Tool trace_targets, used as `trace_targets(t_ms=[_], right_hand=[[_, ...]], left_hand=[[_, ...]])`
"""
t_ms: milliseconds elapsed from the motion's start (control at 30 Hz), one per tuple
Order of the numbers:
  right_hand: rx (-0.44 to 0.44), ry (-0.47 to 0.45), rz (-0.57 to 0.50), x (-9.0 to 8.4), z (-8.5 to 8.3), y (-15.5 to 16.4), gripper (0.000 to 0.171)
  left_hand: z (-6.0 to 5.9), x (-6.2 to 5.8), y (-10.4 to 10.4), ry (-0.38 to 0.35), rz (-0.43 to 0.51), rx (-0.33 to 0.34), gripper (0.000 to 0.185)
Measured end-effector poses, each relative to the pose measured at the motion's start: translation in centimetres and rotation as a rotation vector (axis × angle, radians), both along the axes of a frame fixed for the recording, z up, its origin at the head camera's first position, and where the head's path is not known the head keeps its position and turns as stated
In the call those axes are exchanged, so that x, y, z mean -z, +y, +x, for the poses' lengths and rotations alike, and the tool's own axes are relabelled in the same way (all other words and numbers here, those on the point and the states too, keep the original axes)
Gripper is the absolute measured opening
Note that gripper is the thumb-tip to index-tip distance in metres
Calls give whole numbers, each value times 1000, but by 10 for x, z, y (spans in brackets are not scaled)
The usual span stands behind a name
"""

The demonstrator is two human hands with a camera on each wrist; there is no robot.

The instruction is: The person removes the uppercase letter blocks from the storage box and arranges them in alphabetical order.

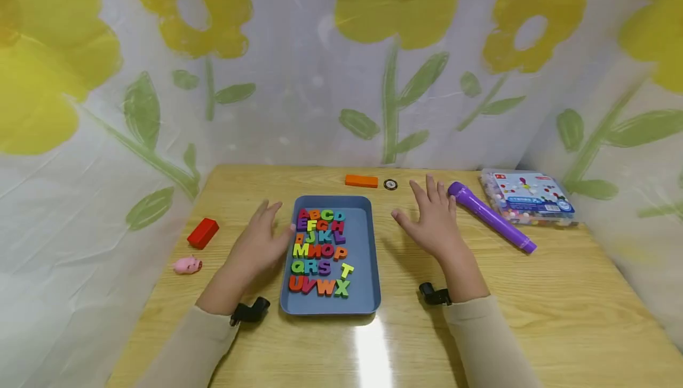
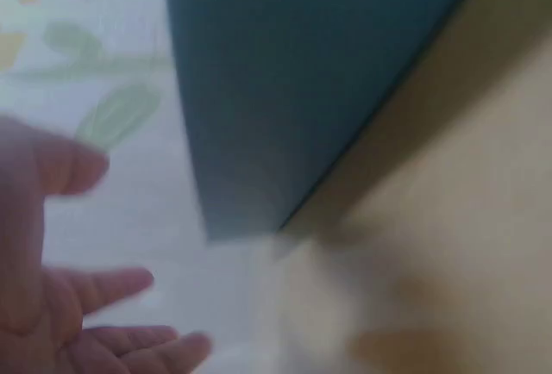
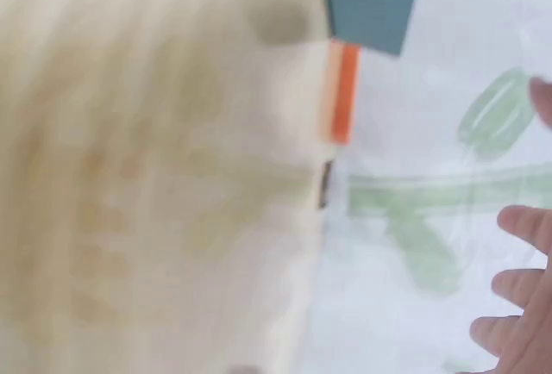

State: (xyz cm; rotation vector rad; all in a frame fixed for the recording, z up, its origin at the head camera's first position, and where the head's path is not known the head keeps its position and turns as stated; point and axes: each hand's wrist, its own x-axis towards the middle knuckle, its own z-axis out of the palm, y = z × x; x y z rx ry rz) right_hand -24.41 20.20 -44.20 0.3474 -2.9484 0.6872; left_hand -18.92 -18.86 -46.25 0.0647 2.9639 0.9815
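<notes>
Nearest the camera, two cream sleeves coming in over the wooden desk [image 1: 533, 317], a small black wrist camera strapped under each forearm.

Just beyond, between the forearms, a blue tray [image 1: 363, 257] lying flat on the desk, long side running away from the viewer. Inside it, coloured letters [image 1: 320, 250] set in rows from A at the far end down to X at the near end, packed toward the tray's left side, with T and X a little further right.

Left hand [image 1: 258, 242] beside the tray's left edge, palm down, fingers [image 1: 269, 210] straight and loosely spread, gripping nothing; thumb side touching or almost touching the tray rim, hard to tell which. Same spread, empty fingers [image 2: 112, 286] seen in the blurred left wrist view, next to the tray's dark underside or wall.

Right hand [image 1: 432, 222] to the right of the tray, apart from it, raised a little over the desk, fingers [image 1: 429, 186] wide and relaxed, holding nothing. Only fingertips [image 3: 517, 219] visible in the blurred right wrist view.

Further left, a pink pig figure [image 1: 187, 265] and a red block [image 1: 203, 233] near the desk's left edge.

Right of the right hand, a purple flashlight [image 1: 491, 217] lying slanted, its head close to the fingertips. Beyond that, a clear plastic box [image 1: 528, 198] of small coloured pieces.

At the far edge, an orange block [image 1: 361, 181] and a small round dark object [image 1: 391, 184] beside it.

Behind everything, a white curtain [image 1: 299, 79] printed with yellow flowers.
</notes>
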Motion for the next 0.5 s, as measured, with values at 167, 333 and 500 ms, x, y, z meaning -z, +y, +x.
trace_targets(t_ms=[167, 333, 500], right_hand=[[-88, 64, -33, -33, -12, -24, 77], [-222, 106, -8, -71, -29, -71, 69], [-378, 58, 41, -86, -42, -127, 67]], left_hand=[[24, 11, 7, -112, 321, -151, 59], [33, 25, 11, -179, 722, -249, 43], [35, 34, 11, -211, 772, -241, 38]])
